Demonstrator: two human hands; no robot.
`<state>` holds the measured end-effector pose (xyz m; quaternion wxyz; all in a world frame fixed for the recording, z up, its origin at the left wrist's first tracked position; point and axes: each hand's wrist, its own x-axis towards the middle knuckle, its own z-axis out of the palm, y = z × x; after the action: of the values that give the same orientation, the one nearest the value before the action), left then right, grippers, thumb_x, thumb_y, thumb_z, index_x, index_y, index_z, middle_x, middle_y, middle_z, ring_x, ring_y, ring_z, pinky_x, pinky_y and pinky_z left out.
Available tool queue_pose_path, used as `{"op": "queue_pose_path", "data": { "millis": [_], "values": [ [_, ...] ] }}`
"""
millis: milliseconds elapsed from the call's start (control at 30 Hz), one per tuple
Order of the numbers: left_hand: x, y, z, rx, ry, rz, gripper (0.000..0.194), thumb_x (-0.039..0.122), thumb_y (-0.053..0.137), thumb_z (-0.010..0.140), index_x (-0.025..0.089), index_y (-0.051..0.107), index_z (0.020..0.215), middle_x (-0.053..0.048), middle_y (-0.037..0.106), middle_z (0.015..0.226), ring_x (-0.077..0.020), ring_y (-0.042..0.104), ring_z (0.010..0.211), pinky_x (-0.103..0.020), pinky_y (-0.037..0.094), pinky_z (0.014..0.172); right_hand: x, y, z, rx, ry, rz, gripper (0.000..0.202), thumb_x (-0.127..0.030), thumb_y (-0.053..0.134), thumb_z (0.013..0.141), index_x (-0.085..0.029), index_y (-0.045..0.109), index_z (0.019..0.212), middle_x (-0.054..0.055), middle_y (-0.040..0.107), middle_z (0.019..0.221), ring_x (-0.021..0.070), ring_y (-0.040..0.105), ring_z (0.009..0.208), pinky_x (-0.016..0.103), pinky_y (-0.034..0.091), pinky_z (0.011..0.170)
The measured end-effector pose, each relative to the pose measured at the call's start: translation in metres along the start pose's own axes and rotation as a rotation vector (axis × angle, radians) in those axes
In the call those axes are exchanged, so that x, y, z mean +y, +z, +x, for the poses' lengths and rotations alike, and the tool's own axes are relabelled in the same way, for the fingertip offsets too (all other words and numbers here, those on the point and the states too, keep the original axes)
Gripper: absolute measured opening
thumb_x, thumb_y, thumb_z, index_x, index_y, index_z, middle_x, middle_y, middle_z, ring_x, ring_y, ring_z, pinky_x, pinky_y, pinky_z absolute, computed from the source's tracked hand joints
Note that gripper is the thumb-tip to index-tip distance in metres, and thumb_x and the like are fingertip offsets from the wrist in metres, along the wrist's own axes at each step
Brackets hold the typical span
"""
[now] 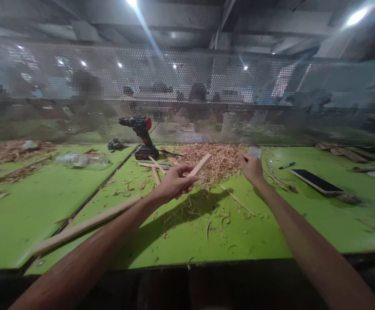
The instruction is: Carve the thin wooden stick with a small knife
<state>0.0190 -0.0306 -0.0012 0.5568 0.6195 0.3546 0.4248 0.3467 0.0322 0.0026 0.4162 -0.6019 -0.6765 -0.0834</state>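
"What's the biggest thing under the hands?"

"The green table (264,237). Both hands are above it."

"And next in size?"

"The heap of shavings (211,159), just beyond the left hand (176,183) and reaching across towards the right hand (252,167). Then a long wooden strip (87,224), left of the left hand and closer to the person."

"Where's the drill (144,132)?"

"Standing upright on its base, beyond the left hand and a little to its left. The dark-faced slab (318,181) lies well to the right of the right hand."

"So where's the wooden piece (201,164)?"

"In the left hand, pinched between thumb and fingers. Its far end sticks out past the fingertips, slanting up and to the right, clear of the table."

"And the right hand?"

"Fingers curled in. A pale, see-through scrap (255,151) shows right behind it; I can't tell whether it's being gripped."

"Anything smaller?"

"A thin sliver (238,201), nearer the person than the right hand, and a pen (286,165) to that hand's right."
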Motion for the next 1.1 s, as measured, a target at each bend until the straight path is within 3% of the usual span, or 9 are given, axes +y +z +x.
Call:
{"op": "queue_pose_path", "data": {
  "millis": [100,200,333,667,767,867,933,1100],
  "values": [
    [0.002,-0.001,0.001,0.02,-0.029,0.013,0.05,0.036,0.084,0.086,0.013,0.07,0.127,0.004,0.062,0.06,-0.0068,0.051,0.044,-0.015,0.032,0.038,-0.017,0.001,-0.005,-0.009,-0.055,0.094,0.047,-0.045,0.048,0.106,-0.018,0.084,0.118,0.014,0.083,0.113,0.0305,0.078,0.1,0.041,0.06,0.089],
    [0.005,0.0,0.001,0.052,-0.049,0.011,0.042,0.032,0.08,0.089,0.013,0.07,0.125,0.004,0.062,0.06,-0.0059,0.05,0.044,-0.015,0.034,0.039,-0.046,0.009,-0.023,-0.097,-0.201,0.205,0.047,-0.051,0.051,0.105,-0.022,0.083,0.122,0.011,0.083,0.113,0.0292,0.079,0.094,0.042,0.061,0.088],
    [0.009,0.003,-0.001,0.068,-0.052,0.023,0.034,0.025,0.079,0.09,0.013,0.071,0.121,0.004,0.063,0.06,-0.0055,0.051,0.044,-0.015,0.035,0.04,-0.066,0.017,-0.04,-0.16,-0.332,0.175,0.046,-0.051,0.049,0.106,-0.024,0.082,0.125,0.01,0.082,0.12,0.0287,0.079,0.102,0.041,0.061,0.091],
    [0.007,0.006,-0.001,0.07,-0.063,0.037,0.032,0.029,0.083,0.085,0.013,0.072,0.111,0.005,0.061,0.055,-0.0061,0.05,0.042,-0.015,0.034,0.039,-0.037,0.019,-0.026,-0.167,-0.241,0.019,0.042,-0.049,0.053,0.106,-0.026,0.083,0.123,0.012,0.083,0.114,0.033,0.079,0.096,0.043,0.06,0.082],
    [0.009,0.005,-0.002,0.027,-0.04,0.021,0.043,0.031,0.085,0.082,0.014,0.072,0.119,0.005,0.062,0.057,-0.007,0.05,0.042,-0.016,0.032,0.038,-0.019,0.014,-0.016,-0.101,-0.105,-0.019,0.04,-0.046,0.053,0.105,-0.025,0.086,0.113,0.012,0.084,0.1,0.0342,0.079,0.088,0.045,0.06,0.079],
    [0.008,0.002,0.0,0.039,0.009,-0.025,0.047,0.032,0.086,0.082,0.013,0.071,0.122,0.004,0.062,0.058,-0.0068,0.051,0.043,-0.016,0.033,0.039,-0.01,0.008,-0.007,-0.012,-0.048,0.045,0.043,-0.045,0.051,0.103,-0.021,0.086,0.11,0.013,0.084,0.101,0.0348,0.079,0.092,0.046,0.061,0.082],
    [0.004,0.0,0.003,0.066,0.009,-0.034,0.044,0.033,0.084,0.084,0.013,0.071,0.12,0.004,0.062,0.059,-0.0058,0.049,0.043,-0.015,0.031,0.039,-0.016,0.008,-0.008,-0.01,-0.1,0.133,0.046,-0.047,0.05,0.104,-0.019,0.085,0.113,0.014,0.084,0.106,0.034,0.079,0.096,0.045,0.062,0.084],
    [-0.003,-0.002,0.009,0.091,-0.029,-0.025,0.033,0.031,0.077,0.09,0.015,0.069,0.118,0.003,0.065,0.065,-0.0049,0.05,0.043,-0.015,0.031,0.04,-0.059,0.021,-0.035,-0.165,-0.33,0.259,0.041,-0.048,0.053,0.105,-0.024,0.085,0.117,0.01,0.084,0.106,0.0294,0.08,0.088,0.042,0.064,0.081]
  ]
}}
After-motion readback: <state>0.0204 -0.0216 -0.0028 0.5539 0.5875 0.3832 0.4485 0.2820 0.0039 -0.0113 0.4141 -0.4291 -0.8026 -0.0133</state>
